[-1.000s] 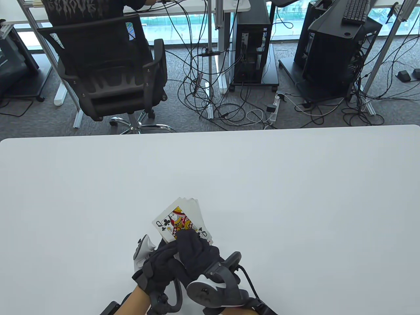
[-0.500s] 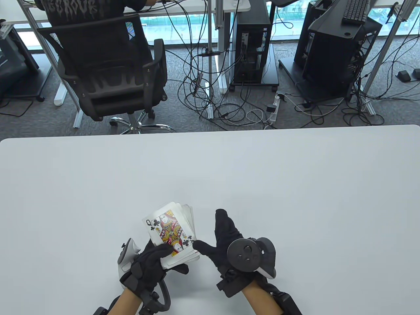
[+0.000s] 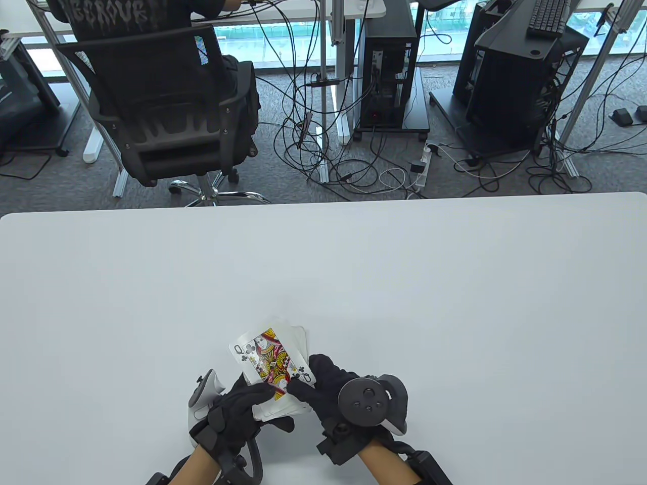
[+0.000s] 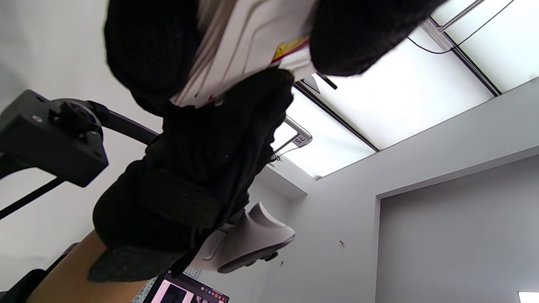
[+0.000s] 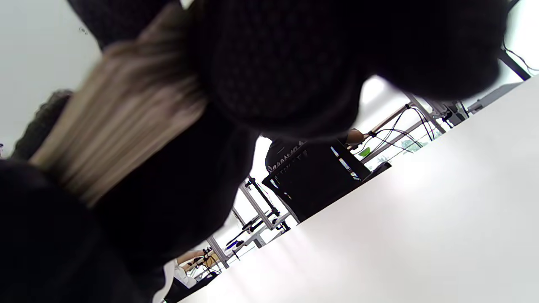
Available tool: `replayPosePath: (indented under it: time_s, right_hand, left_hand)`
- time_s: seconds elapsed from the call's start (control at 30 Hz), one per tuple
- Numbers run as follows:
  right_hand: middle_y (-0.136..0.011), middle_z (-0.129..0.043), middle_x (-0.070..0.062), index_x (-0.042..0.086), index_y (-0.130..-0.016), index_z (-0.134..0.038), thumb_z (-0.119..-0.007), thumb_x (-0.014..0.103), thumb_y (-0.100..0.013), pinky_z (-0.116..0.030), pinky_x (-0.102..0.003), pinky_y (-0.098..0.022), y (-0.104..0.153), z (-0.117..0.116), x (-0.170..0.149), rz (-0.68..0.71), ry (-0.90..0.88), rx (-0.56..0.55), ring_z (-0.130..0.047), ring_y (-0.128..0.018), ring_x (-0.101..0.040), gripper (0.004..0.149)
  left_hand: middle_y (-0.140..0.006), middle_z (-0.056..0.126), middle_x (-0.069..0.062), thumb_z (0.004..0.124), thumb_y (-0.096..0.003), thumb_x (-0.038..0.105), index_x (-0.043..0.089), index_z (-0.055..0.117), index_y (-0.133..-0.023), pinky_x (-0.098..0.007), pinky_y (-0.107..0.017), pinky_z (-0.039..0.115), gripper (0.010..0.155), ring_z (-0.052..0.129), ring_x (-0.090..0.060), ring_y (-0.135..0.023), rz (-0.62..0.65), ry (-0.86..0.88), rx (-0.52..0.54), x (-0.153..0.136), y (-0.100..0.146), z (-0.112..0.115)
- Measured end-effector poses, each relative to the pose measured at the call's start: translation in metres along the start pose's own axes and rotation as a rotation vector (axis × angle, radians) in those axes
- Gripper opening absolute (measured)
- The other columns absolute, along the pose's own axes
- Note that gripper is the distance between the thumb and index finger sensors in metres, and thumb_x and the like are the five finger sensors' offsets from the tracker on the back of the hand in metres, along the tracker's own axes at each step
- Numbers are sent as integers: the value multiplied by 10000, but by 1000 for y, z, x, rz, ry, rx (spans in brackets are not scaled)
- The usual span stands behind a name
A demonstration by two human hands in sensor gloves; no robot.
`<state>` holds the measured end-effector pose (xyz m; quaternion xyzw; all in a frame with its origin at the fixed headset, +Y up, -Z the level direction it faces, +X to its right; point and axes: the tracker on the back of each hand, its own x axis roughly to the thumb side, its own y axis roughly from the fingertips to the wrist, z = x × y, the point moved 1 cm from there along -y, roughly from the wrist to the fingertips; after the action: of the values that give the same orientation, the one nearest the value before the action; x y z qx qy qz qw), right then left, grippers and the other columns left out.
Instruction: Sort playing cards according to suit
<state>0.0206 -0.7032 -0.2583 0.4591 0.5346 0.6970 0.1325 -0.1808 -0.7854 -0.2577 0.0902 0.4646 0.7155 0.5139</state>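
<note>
Near the worktop's (image 3: 455, 283) front edge, the left hand (image 3: 237, 411) is gripping the deck of cards (image 3: 273, 361), long axis slanting away leftward, while the right hand (image 3: 323, 391), touching its right side, is pinching the top queen's corner.

Black office chair (image 3: 167, 101), cables (image 3: 343, 161), seemingly grey carpet.

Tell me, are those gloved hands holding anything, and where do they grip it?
Yes. The left hand grips a deck of cards, queen of clubs on top, by its near end. The right hand pinches the top card's near right corner.
</note>
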Motion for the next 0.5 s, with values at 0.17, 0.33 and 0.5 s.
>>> replayPosePath:
  time_s: [0.17,0.33,0.5]
  right_hand:
    - [-410,-923,-79,-49,-734,-730,-687,293,-527,-879,-296,-103,-1,4,-10,-21,-96,-40,-957,-176,-157,402]
    - [-396,-939,-56,-39,-734,-747,-653,271,-535,-889,-284,-92,-3,12,-31,-106,-97,-120,-971,-160,-143,380]
    - [-422,-932,-40,-31,-761,-727,-643,281,-555,-889,-277,-118,-9,15,-76,-347,-435,-174,-968,-186,-135,383]
  left_hand:
    - [-1151,489,17,779,-573,431,400,313,-1086,-416,-511,865,694,687,-360,-1003,10,-34,15,3,-1,1]
    - [-1142,512,15,761,-582,430,393,322,-1087,-406,-498,873,670,714,-349,-993,23,3,51,3,1,-5]
    - [-1146,501,30,738,-594,448,399,305,-1087,-386,-507,875,658,715,-327,-1001,79,40,76,10,4,-11]
